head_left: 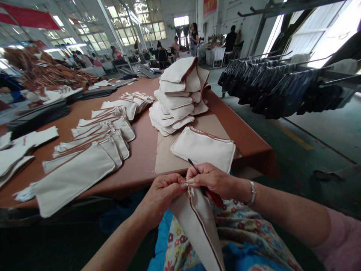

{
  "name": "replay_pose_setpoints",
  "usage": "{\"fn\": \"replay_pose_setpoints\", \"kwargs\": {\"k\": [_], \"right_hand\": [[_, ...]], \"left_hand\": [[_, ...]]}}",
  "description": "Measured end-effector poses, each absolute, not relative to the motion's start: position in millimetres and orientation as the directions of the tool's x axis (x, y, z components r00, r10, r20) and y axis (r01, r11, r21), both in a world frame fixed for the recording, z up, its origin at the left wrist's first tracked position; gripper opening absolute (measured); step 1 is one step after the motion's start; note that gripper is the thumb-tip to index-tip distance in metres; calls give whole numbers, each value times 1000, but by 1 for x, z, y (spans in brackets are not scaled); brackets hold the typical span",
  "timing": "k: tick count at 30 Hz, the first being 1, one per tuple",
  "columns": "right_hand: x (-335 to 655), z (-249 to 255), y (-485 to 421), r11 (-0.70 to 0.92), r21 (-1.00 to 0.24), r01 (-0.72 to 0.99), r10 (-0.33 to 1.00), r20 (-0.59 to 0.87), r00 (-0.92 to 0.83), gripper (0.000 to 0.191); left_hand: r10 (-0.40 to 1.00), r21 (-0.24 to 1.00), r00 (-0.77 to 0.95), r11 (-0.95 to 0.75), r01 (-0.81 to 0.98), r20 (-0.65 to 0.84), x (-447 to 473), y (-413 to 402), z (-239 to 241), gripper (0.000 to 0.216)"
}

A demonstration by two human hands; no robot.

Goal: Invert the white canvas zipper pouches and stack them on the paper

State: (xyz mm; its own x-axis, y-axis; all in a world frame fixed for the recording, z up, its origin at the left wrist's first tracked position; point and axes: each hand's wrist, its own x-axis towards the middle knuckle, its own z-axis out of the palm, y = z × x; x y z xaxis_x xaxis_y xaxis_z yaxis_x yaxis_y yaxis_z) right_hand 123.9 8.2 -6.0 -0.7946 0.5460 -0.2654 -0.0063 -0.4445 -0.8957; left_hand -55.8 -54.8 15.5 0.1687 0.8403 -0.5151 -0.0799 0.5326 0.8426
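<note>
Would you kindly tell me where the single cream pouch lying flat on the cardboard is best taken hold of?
Probably by its near edge, pinched from the person's side: the pouch lies flat on the cardboard with that edge closest, while the stack sits close behind its far edge.

Legible text, labels, brands, numbers: none.
Red wall banner (210, 6), far wall, top centre: yellow characters, too small and blurred to read.
Red hanging panel (28, 17), upper left: plain face as seen.
Nearest cream pouch (197, 222), brown trim: plain cloth, nothing to read.
Stacked pouches (180, 98) on surface (141, 158): likewise unmarked.
</note>
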Motion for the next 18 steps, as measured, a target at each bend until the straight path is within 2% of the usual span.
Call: {"fn": "replay_pose_setpoints", "kwargs": {"k": [4,8,13,15,17,18], "right_hand": [[125,-3,8,-448,-894,-25,557,-257,-790,15],[128,-2,9,-294,-956,23,585,-199,-786,15],[131,-7,12,-251,-965,76,529,-203,-824,17],[135,-5,16,-82,-990,116,548,-142,-824,22],[140,4,21,273,-945,178,597,21,-802,28],[144,11,23,455,-863,218,594,112,-796,31]], "left_hand": [[863,866,158,495,-76,-479,-53,-52,20,15],[871,888,185,459,26,-455,-54,-48,22,25],[862,871,192,487,-58,-469,-55,-50,16,14],[865,866,172,491,-96,-471,-53,-51,15,14],[867,868,155,489,-90,-473,-51,-52,16,20],[865,867,152,492,-79,-478,-50,-52,17,23]]}}
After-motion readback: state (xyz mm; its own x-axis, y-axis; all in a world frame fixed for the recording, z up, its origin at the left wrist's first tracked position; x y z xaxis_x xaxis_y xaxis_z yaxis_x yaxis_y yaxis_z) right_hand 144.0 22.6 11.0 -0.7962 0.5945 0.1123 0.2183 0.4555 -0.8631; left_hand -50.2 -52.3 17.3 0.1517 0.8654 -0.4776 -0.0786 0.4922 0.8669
